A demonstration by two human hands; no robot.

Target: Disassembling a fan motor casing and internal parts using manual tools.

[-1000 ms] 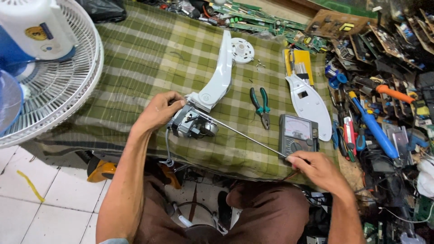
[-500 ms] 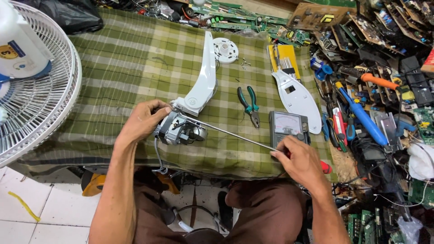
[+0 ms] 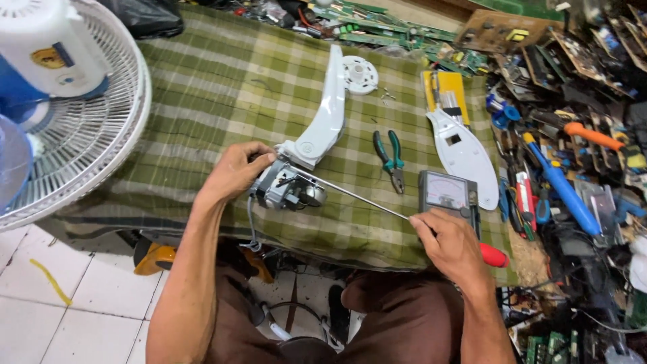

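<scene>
1. Two hands at work on a green plaid cloth (image 3: pixel 202 87). Left hand (image 3: pixel 237 170) clasps the fan motor (image 3: pixel 286 189) near the cloth's front edge.
2. Right hand (image 3: pixel 453 246) grips a red-handled screwdriver (image 3: pixel 404 216); its long axis runs from lower right up-left, tip pointing into the motor.
3. White curved neck (image 3: pixel 323 121) rises from the motor toward the far edge.
4. Green pliers (image 3: pixel 389 156) lie just beyond the shaft; analog meter (image 3: pixel 447 194) beside the right hand.
5. Fan grille (image 3: pixel 87 141) at left, well apart.
</scene>
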